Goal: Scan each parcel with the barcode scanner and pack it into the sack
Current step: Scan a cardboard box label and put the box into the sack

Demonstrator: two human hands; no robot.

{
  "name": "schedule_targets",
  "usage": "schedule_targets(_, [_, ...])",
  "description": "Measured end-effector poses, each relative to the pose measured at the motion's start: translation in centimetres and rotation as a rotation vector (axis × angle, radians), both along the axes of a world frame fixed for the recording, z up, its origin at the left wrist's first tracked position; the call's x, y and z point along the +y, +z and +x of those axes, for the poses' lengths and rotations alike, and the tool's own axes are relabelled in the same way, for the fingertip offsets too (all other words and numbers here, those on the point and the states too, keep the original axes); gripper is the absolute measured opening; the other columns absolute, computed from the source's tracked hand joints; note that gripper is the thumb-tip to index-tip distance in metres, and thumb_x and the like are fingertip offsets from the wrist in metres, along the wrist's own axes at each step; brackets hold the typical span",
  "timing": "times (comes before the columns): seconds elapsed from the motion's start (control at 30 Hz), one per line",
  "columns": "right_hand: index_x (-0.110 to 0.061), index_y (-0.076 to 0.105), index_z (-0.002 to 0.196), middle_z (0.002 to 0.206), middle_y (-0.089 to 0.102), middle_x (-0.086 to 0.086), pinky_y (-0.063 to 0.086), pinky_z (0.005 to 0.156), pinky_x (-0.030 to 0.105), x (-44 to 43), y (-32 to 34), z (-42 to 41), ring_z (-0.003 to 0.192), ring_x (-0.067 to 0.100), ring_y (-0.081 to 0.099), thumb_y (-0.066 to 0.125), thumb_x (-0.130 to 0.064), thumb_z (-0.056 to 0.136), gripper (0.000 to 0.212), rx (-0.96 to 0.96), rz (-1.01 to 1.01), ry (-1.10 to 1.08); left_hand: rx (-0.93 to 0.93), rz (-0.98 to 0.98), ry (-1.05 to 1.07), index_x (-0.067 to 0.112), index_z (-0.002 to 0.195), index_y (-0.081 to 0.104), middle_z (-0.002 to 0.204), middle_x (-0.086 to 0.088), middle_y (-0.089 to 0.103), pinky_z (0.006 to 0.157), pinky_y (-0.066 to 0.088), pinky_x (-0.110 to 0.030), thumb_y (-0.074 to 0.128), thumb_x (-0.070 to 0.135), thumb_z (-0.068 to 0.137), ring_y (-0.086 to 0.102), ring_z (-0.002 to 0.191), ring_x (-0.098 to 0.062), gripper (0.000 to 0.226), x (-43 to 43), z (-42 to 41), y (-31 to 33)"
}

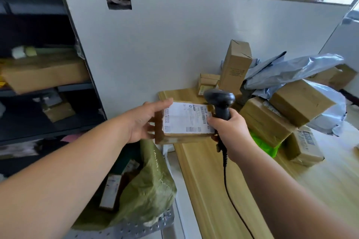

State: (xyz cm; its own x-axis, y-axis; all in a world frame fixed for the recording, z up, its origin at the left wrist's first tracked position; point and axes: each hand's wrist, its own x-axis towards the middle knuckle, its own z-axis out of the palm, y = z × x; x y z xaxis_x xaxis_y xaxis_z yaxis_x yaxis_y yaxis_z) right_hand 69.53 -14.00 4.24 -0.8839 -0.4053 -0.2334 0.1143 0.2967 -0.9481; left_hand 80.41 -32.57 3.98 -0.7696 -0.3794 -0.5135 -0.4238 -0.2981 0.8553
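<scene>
My left hand (144, 120) grips a flat brown cardboard parcel (180, 137) by its left edge, white shipping label facing up, above the near left corner of the wooden table (204, 180). My right hand (231, 132) is closed around the handle of a black corded barcode scanner (220, 101), whose head sits just above the parcel's right edge. An open green sack (149, 186) stands on the floor below the parcel, with a white-labelled parcel (111, 190) inside it.
A heap of brown boxes (299, 101) and grey poly mailers (287, 72) covers the table's right side, with a tall upright box (235, 66) at the back. A white panel (174, 35) stands behind. Dark shelving (38, 75) with boxes is at left.
</scene>
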Motion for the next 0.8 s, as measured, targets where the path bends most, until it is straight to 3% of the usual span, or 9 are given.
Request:
schedule_targets(0.1, [-0.021,0.058,0.113,0.099,0.073,0.002,0.053,0.057,0.021,1.6,1.1,0.4,0.079,0.013,0.07,0.072,-0.015,0.089,0.029,0.038,0.023,0.123,-0.06,-0.089,-0.045,0.017,0.112,0.068,0.105,-0.007,0.073,0.101,0.046,-0.045,0.079,0.057,0.051,0.065,0.104,-0.027,0.074,1.7,1.2,0.7])
schedule_targets(0.23, [-0.02,0.058,0.109,0.086,0.07,0.0,0.044,0.043,0.013,4.1,2.3,0.7,0.051,0.001,0.062,0.074,-0.014,0.087,0.028,0.071,0.068,0.232,-0.17,-0.148,-0.121,0.019,0.113,0.07,0.105,-0.004,0.074,0.108,0.037,-0.043,0.077,0.048,0.067,0.061,0.112,-0.024,0.055,4.1,2.7,1.2])
schedule_targets(0.37, [-0.023,0.058,0.103,0.088,0.071,-0.001,0.045,0.046,0.013,6.5,3.0,1.2,0.06,0.003,0.064,0.073,-0.015,0.087,0.023,0.117,0.072,0.305,-0.199,-0.133,-0.159,0.016,0.111,0.068,0.106,-0.008,0.073,0.106,0.041,-0.043,0.066,0.034,0.085,0.064,0.105,-0.025,0.031,7.5,4.3,1.6])
schedule_targets(0.43, [-0.024,0.058,0.101,0.087,0.068,-0.002,0.047,0.049,0.019,7.3,3.4,1.7,0.062,0.005,0.061,0.071,-0.017,0.088,0.02,0.15,0.042,0.3,-0.163,-0.086,-0.117,0.015,0.105,0.066,0.106,-0.01,0.073,0.105,0.044,-0.044,0.065,0.023,0.087,0.065,0.102,-0.024,0.019,8.9,5.2,1.1])
schedule_targets(0.57, [-0.031,0.056,0.095,0.088,0.066,0.003,0.052,0.063,0.033,8.0,4.1,2.9,0.07,0.017,0.059,0.067,-0.021,0.091,0.016,0.167,-0.022,0.282,-0.082,-0.031,0.185,0.013,0.128,0.051,0.108,-0.01,0.072,0.089,0.054,-0.04,0.069,0.011,0.083,0.068,0.1,-0.024,0.049,9.2,6.8,-0.5])
schedule_targets(0.7, [-0.016,0.059,0.101,0.073,0.063,0.005,0.051,0.062,0.033,8.0,4.9,4.9,0.063,0.019,0.057,0.066,-0.019,0.093,0.012,-0.054,-0.095,0.435,-0.03,-0.077,0.347,0.014,0.129,0.05,0.109,-0.008,0.071,0.082,0.055,-0.037,0.072,0.011,0.08,0.068,0.097,-0.025,0.055,9.0,9.2,-0.6])
schedule_targets(0.8, [-0.01,0.057,0.103,0.063,0.059,0.005,0.046,0.06,0.032,7.5,5.3,6.5,0.057,0.018,0.052,0.065,-0.019,0.094,0.015,-0.214,-0.124,0.519,-0.069,-0.196,0.407,0.018,0.124,0.045,0.108,-0.005,0.067,0.065,0.047,-0.027,0.075,0.016,0.079,0.064,0.092,-0.019,0.054,9.3,10.5,-0.4])
